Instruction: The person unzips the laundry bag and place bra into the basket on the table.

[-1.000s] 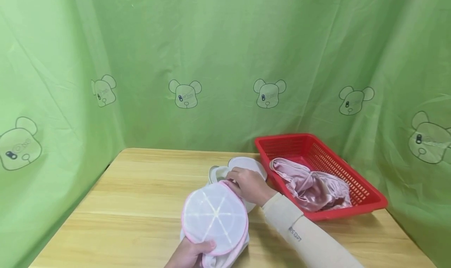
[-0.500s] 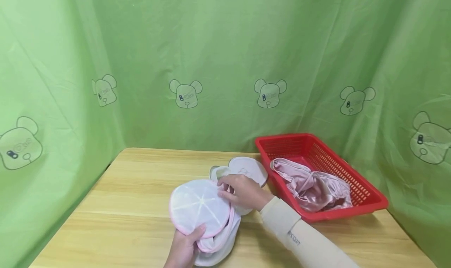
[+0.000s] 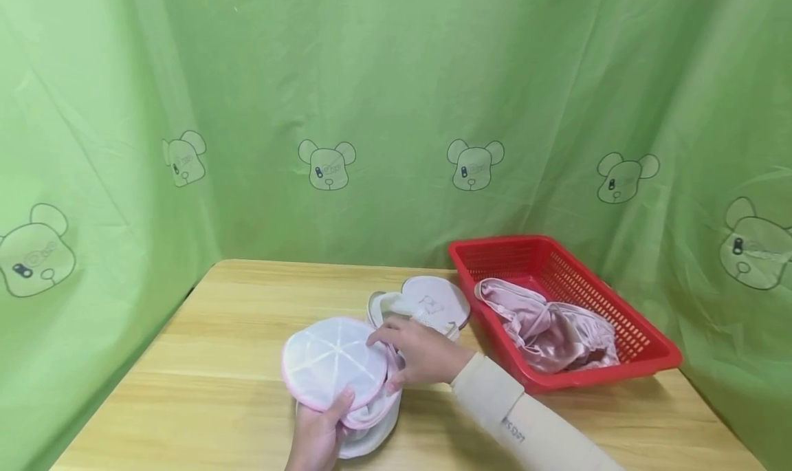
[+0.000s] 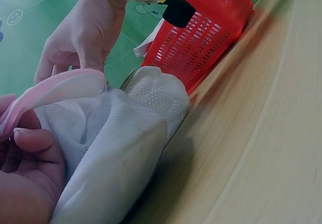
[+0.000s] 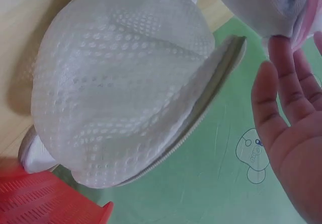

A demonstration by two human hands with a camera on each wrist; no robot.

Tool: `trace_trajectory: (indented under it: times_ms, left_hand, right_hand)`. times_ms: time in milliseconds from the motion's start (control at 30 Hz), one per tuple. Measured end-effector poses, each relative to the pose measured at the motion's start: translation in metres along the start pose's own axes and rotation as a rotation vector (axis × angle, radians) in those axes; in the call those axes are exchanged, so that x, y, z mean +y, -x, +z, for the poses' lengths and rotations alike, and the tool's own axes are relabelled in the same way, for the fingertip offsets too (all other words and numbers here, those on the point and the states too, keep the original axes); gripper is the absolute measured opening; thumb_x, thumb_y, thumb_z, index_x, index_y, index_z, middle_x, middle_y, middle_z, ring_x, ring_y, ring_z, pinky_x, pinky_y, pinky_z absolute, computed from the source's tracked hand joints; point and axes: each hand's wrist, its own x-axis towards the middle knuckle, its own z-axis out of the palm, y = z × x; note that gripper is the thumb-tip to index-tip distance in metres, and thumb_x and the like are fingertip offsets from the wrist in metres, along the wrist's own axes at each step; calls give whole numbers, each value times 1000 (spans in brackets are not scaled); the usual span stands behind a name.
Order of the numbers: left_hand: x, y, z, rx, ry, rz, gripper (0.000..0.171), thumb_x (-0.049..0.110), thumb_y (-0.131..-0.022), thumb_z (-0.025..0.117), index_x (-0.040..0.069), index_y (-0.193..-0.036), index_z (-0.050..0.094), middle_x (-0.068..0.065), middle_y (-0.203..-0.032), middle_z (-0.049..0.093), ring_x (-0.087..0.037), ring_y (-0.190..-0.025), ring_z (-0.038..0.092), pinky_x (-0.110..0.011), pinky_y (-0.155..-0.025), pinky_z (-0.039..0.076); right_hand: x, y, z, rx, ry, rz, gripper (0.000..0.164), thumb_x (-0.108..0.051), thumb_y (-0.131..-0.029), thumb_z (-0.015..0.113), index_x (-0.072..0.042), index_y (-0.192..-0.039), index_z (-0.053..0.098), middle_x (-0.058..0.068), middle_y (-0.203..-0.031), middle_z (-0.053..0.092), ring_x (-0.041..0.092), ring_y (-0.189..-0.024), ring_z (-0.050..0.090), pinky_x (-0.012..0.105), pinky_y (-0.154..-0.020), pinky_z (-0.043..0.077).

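My left hand (image 3: 318, 426) holds a round white mesh laundry bag (image 3: 334, 357) with pink trim, its thumb over the edge of the round lid. In the left wrist view its fingers curl beside the pink trim (image 4: 75, 80). The right hand (image 3: 423, 351) is at the bag's right edge; in the right wrist view its fingers (image 5: 288, 78) are loosely extended, one touching the mesh, with the thumb apart. Behind the right hand lies another white mesh bag (image 5: 121, 83) with a zipped edge, partly hidden in the head view.
A red plastic basket (image 3: 656, 351) stands at the right of the wooden table (image 3: 204, 381), with a shiny pink garment (image 3: 551, 326) inside. Beside it lies a round white lid (image 3: 448, 296) with a drawing. Green printed curtains (image 3: 396, 79) surround the table.
The pink-trimmed bag has shifted left and tilted flatter, carried by the left hand. My right hand has moved left and slightly down along its edge, uncovering more of the round white lid.
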Motion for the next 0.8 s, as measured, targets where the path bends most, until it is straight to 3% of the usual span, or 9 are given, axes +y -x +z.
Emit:
trace_trajectory:
  times_ms: [333,433,500,633,700,800]
  left_hand:
    - [1,1,-1,24,-3,31,63,1,-95,57,-9,-141,15,-8,-121,55,-12,-106,61,-28,-96,47]
    - [2,1,-4,25,-15,24,60,15,-104,45,-8,-144,8,-14,-129,50,-14,-112,58,-27,-98,46]
    - [2,0,-5,25,-32,38,61,30,-107,31,-8,-147,5,-24,-136,44,-22,-122,52,-31,-101,43]
    - [2,-3,-6,30,-2,50,82,58,-97,3,-4,-150,2,-30,-150,23,-36,-139,26,-43,-112,27]
    - [2,-4,-7,52,48,26,89,65,-92,-2,-2,-151,6,-27,-152,21,-35,-141,22,-46,-114,21]
    - [3,-6,-7,114,86,8,84,61,-97,4,-3,-151,11,-23,-152,24,-33,-140,25,-44,-114,22]
  right_hand:
    - [2,-1,6,120,61,-75,29,-19,-77,78,-13,-103,66,0,-104,58,10,-85,56,24,-78,52]
    - [3,-1,6,150,46,-88,24,-17,-80,76,-12,-100,63,0,-102,59,13,-86,58,26,-80,53]
    - [4,-1,5,168,19,-86,22,-16,-82,74,-11,-100,62,0,-99,60,14,-85,59,26,-78,52]
    - [5,-4,5,206,-78,-63,19,-10,-83,72,-9,-98,60,-1,-90,60,15,-81,60,26,-73,52]
    - [5,-5,4,227,-131,-50,17,-6,-83,70,-8,-96,60,-1,-87,61,14,-79,60,28,-71,53]
    - [6,-7,4,252,-185,-28,15,-3,-82,68,-9,-93,61,-1,-85,62,13,-79,61,30,-71,53]
